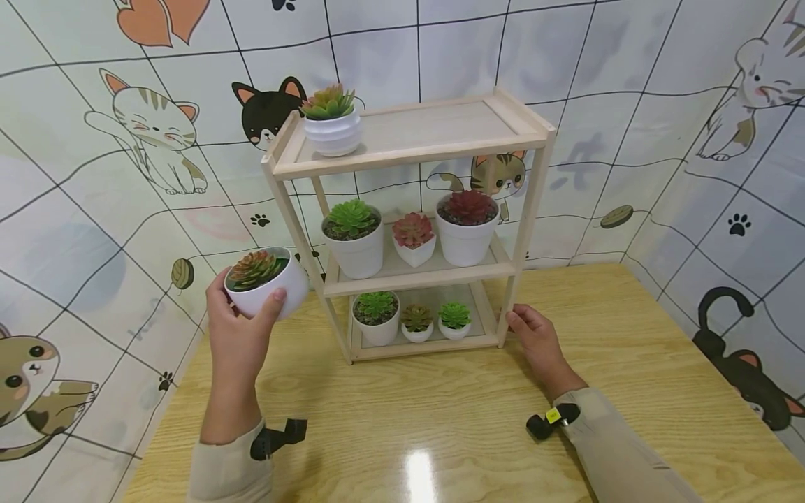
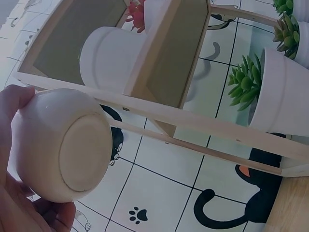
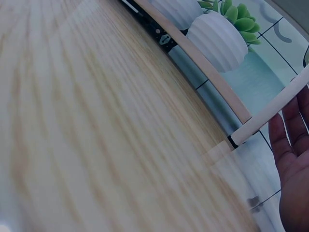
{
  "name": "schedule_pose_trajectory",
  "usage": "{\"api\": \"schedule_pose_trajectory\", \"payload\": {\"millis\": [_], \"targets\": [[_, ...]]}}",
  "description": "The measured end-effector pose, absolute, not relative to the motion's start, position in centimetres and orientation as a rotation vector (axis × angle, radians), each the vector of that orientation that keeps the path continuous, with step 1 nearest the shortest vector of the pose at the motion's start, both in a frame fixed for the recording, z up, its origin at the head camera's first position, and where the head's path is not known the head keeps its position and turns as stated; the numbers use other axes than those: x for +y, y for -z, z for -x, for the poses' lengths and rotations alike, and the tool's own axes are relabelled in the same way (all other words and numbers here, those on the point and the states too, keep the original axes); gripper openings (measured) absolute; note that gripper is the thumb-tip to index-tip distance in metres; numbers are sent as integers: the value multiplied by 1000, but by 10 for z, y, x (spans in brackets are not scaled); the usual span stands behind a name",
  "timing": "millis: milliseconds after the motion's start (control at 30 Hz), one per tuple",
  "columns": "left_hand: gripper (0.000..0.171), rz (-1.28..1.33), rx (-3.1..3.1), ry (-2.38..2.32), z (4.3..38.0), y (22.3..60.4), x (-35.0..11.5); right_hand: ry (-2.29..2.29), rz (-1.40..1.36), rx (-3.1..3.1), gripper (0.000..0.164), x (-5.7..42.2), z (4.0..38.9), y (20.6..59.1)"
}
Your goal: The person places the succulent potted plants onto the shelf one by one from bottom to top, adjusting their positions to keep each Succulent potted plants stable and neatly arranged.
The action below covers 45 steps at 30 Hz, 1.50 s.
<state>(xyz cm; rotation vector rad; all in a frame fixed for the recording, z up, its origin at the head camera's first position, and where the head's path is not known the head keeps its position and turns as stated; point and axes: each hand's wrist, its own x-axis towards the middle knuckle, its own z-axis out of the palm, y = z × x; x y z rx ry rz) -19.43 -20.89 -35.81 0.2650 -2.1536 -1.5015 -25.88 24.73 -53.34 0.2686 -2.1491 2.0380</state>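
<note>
My left hand (image 1: 242, 335) grips a round white pot with a reddish-green succulent (image 1: 267, 297), held in the air left of a three-tier wooden plant rack (image 1: 402, 279). In the left wrist view the pot's bare underside (image 2: 87, 152) faces the camera, and its plant is hidden. At the rack's front right leg (image 1: 528, 216), my right hand (image 1: 541, 346) touches the wood low down. The right wrist view shows its fingers (image 3: 292, 123) fairly straight, reaching behind the leg; the thumb is out of sight there. A ribbed white pot with a succulent (image 1: 333, 133) stands on the top tier's left end.
The middle tier carries a green succulent (image 1: 355, 241), a small red one (image 1: 414, 241) and a large dark red one (image 1: 467, 227). Below stand three more potted plants, including a green one (image 1: 377, 318) at left. A wood-grain table (image 1: 402, 412) meets cat-patterned walls (image 1: 390, 63).
</note>
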Motion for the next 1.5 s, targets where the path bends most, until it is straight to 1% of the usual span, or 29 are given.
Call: {"api": "schedule_pose_trajectory", "payload": {"millis": [133, 233, 467, 667, 733, 900, 967, 1233, 1500], "targets": [[87, -239, -2150, 1482, 192, 357, -207, -2050, -259, -2141, 31, 247, 258, 532], [87, -234, -2141, 1479, 190, 355, -206, -2049, -263, -2144, 29, 246, 258, 532], [83, -206, -2112, 1476, 185, 352, -204, -2031, -283, -2160, 36, 247, 258, 532], [80, -173, -2104, 1496, 180, 348, -202, -2035, -258, -2186, 34, 248, 258, 533], [79, -157, -2107, 1497, 178, 346, -200, -2028, -252, -2195, 35, 248, 257, 533], [79, -119, -2115, 1491, 173, 342, -197, -2021, -252, -2203, 48, 249, 257, 532], [79, -109, -2111, 1487, 171, 341, -195, -2022, -245, -2209, 50, 248, 257, 532], [76, -38, -2035, 1541, 166, 341, -185, -2023, -228, -2211, 52, 249, 258, 532], [81, 41, -2081, 1533, 164, 335, -167, -2028, -217, -2200, 50, 247, 257, 532]]}}
